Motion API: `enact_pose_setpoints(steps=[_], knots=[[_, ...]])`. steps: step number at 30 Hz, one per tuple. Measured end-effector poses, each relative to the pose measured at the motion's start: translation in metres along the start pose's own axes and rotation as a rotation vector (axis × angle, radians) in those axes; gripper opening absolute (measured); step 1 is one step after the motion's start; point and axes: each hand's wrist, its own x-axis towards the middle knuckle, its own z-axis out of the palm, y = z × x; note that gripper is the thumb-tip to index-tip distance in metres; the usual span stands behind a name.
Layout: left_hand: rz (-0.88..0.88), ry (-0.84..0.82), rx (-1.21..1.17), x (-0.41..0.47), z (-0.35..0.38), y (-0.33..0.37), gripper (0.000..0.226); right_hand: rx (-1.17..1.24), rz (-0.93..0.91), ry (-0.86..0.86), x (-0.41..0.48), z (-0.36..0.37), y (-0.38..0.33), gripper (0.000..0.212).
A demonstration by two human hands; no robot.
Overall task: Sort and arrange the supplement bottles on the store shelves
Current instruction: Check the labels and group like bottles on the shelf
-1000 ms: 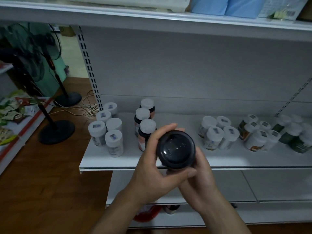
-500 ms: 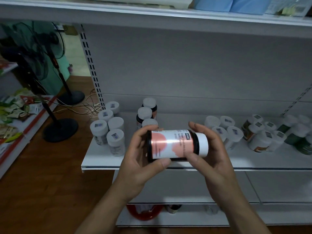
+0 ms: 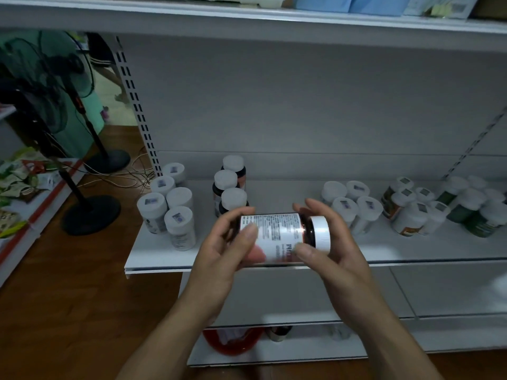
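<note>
I hold a dark supplement bottle [image 3: 279, 234] with a white cap and a white-and-pink label sideways in front of the shelf, cap pointing right. My left hand [image 3: 227, 256] grips its base end and my right hand [image 3: 332, 250] grips the cap end, thumbs on the label's printed text. Behind it on the white shelf [image 3: 411, 245] stand three matching dark bottles [image 3: 230, 185]. A group of white bottles [image 3: 170, 207] stands at the shelf's left end, more white bottles [image 3: 354, 204] to the right, then orange-labelled bottles [image 3: 408, 207] and green bottles [image 3: 474, 209] at far right.
Two standing fans [image 3: 46, 105] with round black bases and loose cables stand on the wooden floor at left. A low rack of snack packets [image 3: 19, 182] lies at far left. Below the shelf sit a red object [image 3: 233, 341] and a small bottle. An upper shelf [image 3: 247, 15] runs overhead.
The bottle went from base facing me to lying sideways, then rolled in my fingers so the printed text panel now faces up instead of the pink label.
</note>
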Motion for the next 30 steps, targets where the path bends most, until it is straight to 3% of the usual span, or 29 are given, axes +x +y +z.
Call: enact_pose_setpoints(steps=[6, 11, 17, 22, 27, 30], knots=[[0.113, -0.106, 0.006, 0.002, 0.004, -0.002, 0.063, 0.072, 0.069, 0.144, 0.003, 0.0, -0.002, 0.041], [0.038, -0.025, -0.024, 0.005, 0.008, -0.003, 0.043, -0.001, -0.016, 0.098, 0.0, -0.001, -0.004, 0.055], [0.116, -0.08, 0.014, 0.001, 0.002, -0.006, 0.064, 0.023, 0.072, 0.165, 0.004, 0.001, 0.003, 0.043], [0.041, 0.02, -0.019, 0.003, 0.001, -0.002, 0.045, 0.012, 0.011, 0.074, 0.004, 0.003, 0.004, 0.057], [0.101, -0.028, -0.004, 0.0, -0.005, -0.003, 0.06, 0.045, 0.068, 0.119, 0.012, 0.006, 0.006, 0.055], [0.102, -0.008, 0.004, 0.001, -0.006, -0.001, 0.053, 0.069, 0.083, 0.092, 0.013, 0.007, 0.007, 0.058]])
